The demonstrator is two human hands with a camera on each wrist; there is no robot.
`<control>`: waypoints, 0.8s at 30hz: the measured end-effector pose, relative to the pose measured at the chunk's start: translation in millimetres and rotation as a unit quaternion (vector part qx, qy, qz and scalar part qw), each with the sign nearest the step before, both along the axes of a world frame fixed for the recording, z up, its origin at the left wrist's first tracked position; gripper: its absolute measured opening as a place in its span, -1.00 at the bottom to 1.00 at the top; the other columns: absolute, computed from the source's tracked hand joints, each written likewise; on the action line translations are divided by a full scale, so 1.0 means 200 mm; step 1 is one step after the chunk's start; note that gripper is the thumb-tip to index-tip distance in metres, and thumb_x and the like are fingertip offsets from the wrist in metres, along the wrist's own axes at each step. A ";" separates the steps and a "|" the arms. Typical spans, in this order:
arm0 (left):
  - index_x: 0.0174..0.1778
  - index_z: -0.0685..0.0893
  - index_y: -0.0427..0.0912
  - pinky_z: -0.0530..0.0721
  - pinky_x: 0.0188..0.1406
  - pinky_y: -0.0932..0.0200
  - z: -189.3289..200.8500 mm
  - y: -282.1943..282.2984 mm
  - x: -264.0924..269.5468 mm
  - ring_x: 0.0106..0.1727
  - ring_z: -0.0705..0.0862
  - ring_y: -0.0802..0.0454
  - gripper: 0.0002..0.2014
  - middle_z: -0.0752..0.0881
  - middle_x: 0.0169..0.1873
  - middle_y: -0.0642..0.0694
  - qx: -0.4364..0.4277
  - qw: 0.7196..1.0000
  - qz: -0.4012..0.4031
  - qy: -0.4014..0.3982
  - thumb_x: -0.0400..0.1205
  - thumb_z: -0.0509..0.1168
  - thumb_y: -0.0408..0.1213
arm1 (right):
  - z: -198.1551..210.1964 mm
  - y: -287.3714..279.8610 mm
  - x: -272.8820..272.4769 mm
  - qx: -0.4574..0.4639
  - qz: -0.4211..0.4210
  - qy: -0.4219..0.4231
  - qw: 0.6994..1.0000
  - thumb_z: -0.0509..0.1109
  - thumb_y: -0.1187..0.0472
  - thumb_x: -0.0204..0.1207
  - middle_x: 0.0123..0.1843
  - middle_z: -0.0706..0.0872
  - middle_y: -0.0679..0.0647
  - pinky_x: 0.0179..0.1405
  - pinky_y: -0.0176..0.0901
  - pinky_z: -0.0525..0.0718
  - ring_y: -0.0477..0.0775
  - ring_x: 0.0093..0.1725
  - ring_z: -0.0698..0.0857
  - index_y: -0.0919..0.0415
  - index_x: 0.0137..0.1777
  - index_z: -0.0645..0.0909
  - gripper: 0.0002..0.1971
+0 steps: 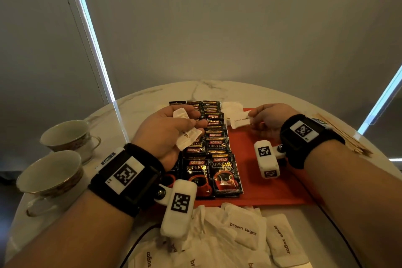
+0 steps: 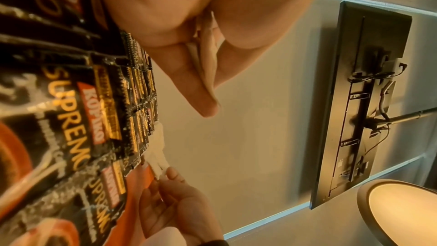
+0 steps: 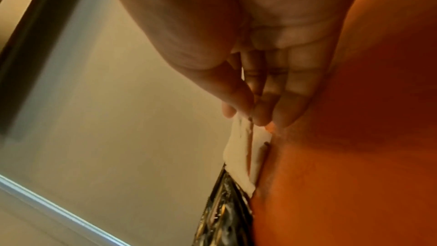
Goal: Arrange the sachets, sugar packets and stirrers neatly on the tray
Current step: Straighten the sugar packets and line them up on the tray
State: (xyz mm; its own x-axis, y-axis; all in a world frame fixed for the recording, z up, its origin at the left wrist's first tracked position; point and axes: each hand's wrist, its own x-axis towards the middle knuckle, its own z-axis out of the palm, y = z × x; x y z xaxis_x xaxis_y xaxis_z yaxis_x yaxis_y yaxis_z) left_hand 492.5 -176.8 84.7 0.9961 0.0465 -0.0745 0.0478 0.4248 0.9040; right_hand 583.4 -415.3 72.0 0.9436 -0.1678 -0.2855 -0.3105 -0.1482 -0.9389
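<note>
A red tray lies on the marble table. Black coffee sachets overlap in rows down its left side. My left hand hovers palm up over them, its fingers curled round two or three white brown sugar packets. My right hand pinches one sugar packet by its end, low over the tray's far part beside a few packets lying there. The wrist views show the held stack and the pinched packet from below. Wooden stirrers lie fanned right of the tray.
A loose heap of sugar packets lies on the table in front of the tray. Two teacups stand at the left. A black cable runs under my left wrist. The tray's right half is bare.
</note>
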 end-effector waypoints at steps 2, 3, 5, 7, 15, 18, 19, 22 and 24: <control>0.09 0.70 -0.31 0.82 -0.33 0.15 0.00 0.00 0.00 -0.16 0.90 -0.08 -0.72 0.83 -0.01 -0.26 -0.002 1.000 -0.001 0.002 0.65 0.25 -0.74 | 0.00 0.01 0.03 -0.020 -0.002 0.014 1.000 0.36 0.62 0.55 0.15 0.78 0.31 -0.17 -0.02 0.80 0.28 0.18 0.78 0.28 -0.15 0.72 -0.75; 0.09 0.71 -0.31 0.83 -0.33 0.14 0.01 0.01 0.00 -0.15 0.90 -0.08 -0.72 0.83 -0.01 -0.26 -0.002 1.000 -0.002 0.003 0.65 0.25 -0.74 | 0.00 0.02 0.04 -0.022 -0.001 0.018 1.000 0.38 0.61 0.55 0.17 0.78 0.31 -0.20 -0.04 0.78 0.29 0.21 0.77 0.28 -0.16 0.73 -0.76; 0.09 0.70 -0.31 0.84 -0.31 0.11 0.01 0.01 0.00 -0.14 0.90 -0.08 -0.71 0.83 0.00 -0.26 -0.003 1.000 -0.003 0.004 0.64 0.25 -0.74 | -0.01 0.04 0.05 -0.032 0.005 0.023 0.999 0.40 0.59 0.55 0.18 0.78 0.28 -0.20 -0.06 0.77 0.27 0.22 0.76 0.26 -0.17 0.74 -0.76; 0.10 0.70 -0.31 0.85 -0.30 0.10 0.01 0.01 0.00 -0.11 0.90 -0.10 -0.71 0.84 0.00 -0.26 -0.006 1.000 -0.001 0.005 0.64 0.25 -0.74 | 0.00 0.07 0.06 -0.057 0.016 0.032 0.998 0.42 0.57 0.56 0.12 0.77 0.22 -0.09 -0.04 0.80 0.22 0.15 0.75 0.23 -0.19 0.74 -0.76; 0.13 0.69 -0.31 0.86 -0.27 0.07 0.01 0.02 0.01 -0.08 0.91 -0.12 -0.71 0.83 0.05 -0.28 -0.013 1.000 0.004 0.008 0.65 0.25 -0.73 | 0.00 0.07 0.07 -0.093 0.009 0.040 0.995 0.47 0.40 0.60 0.11 0.79 0.22 0.03 -0.06 0.80 0.07 -0.11 0.69 0.27 0.01 0.82 -0.89; 0.13 0.69 -0.31 0.86 -0.27 0.07 0.01 0.02 0.01 -0.10 0.90 -0.11 -0.71 0.83 0.03 -0.28 -0.022 1.000 0.002 0.008 0.65 0.25 -0.74 | 0.01 0.08 0.04 -0.081 0.003 0.025 0.996 0.44 0.39 0.62 -0.07 0.72 0.19 -0.23 -0.14 0.72 0.01 -0.26 0.60 0.37 0.09 0.79 -0.87; 0.13 0.68 -0.32 0.86 -0.27 0.07 0.01 0.02 0.01 -0.11 0.90 -0.11 -0.71 0.83 0.02 -0.28 -0.027 1.000 0.000 0.008 0.65 0.25 -0.74 | 0.01 0.09 0.02 -0.076 0.010 0.025 0.997 0.43 0.38 0.63 -0.15 0.69 0.17 -0.27 -0.16 0.68 -0.01 -0.30 0.57 0.40 0.11 0.77 -0.86; 0.12 0.67 -0.34 0.88 -0.25 0.04 0.01 0.02 0.01 -0.15 0.90 -0.13 -0.69 0.81 0.00 -0.31 -0.043 0.999 -0.005 0.010 0.64 0.21 -0.77 | 0.02 0.12 -0.01 -0.076 0.055 0.059 0.994 0.43 0.34 0.64 -0.16 0.77 0.16 -0.29 -0.16 0.62 -0.01 -0.34 0.60 0.39 0.11 0.76 -0.86; 0.11 0.65 -0.36 0.89 -0.20 -0.02 0.01 0.01 0.01 -0.17 0.89 -0.17 -0.65 0.79 0.01 -0.35 -0.055 0.998 -0.009 0.023 0.60 0.14 -0.80 | 0.02 0.14 -0.01 -0.085 0.069 0.078 0.991 0.44 0.31 0.65 -0.06 0.83 0.17 -0.30 -0.17 0.61 -0.02 -0.34 0.61 0.35 0.10 0.78 -0.86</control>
